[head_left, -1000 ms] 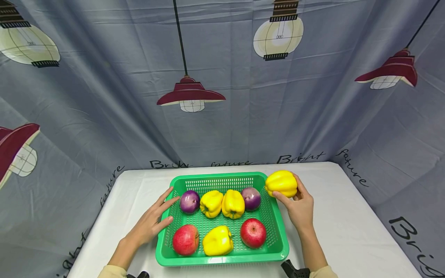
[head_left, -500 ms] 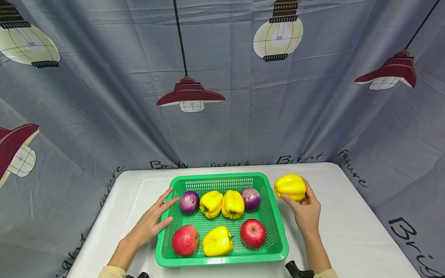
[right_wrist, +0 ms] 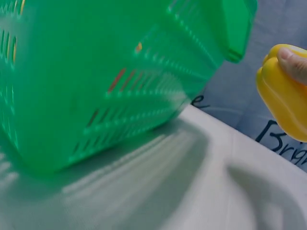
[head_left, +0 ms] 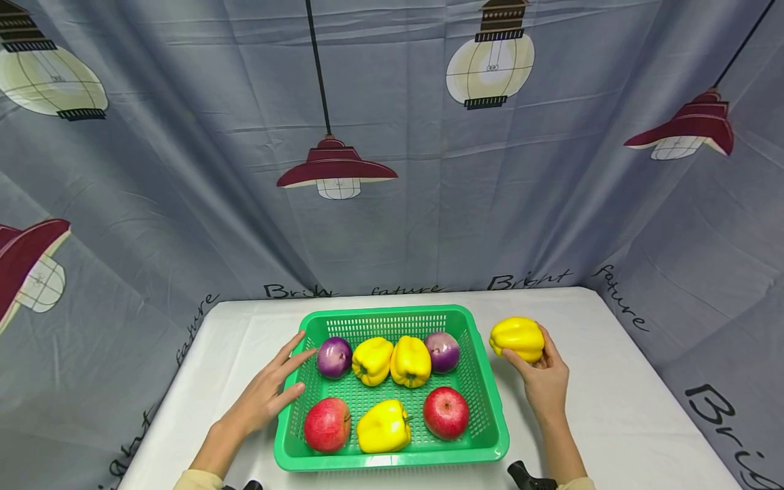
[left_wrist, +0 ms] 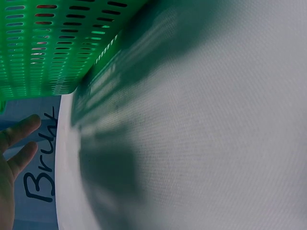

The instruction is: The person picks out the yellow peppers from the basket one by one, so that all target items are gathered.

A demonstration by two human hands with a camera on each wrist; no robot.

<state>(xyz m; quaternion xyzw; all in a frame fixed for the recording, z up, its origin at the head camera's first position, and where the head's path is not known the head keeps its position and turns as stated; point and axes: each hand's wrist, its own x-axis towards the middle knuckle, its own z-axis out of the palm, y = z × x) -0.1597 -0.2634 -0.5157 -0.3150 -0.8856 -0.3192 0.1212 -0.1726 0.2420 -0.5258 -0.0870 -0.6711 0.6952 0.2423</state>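
My right hand (head_left: 547,384) grips a yellow bell pepper (head_left: 516,338) to the right of the green basket (head_left: 392,461). In the right wrist view the yellow bell pepper (right_wrist: 283,96) is raised over the table, thumb on its side. My left hand (head_left: 263,395) has its fingers spread at the basket's left rim; whether they touch it I cannot tell. Inside the basket's back row are a purple onion (head_left: 334,357), two yellow bell peppers (head_left: 372,361) and another purple onion (head_left: 442,352). Its front row has a red apple (head_left: 327,425), a yellow bell pepper (head_left: 384,426) and another red apple (head_left: 446,413).
A white-covered table (head_left: 618,408) extends on both sides of the basket. Behind and beside it hangs a grey-blue curtain (head_left: 416,231) printed with lamps and lettering. Dark wrist devices (head_left: 529,476) show at the bottom edge.
My right hand has moved rightward and slightly nearer with the yellow bell pepper, from beside the basket's back right corner to farther off its rim. The left hand and basket stay in place.
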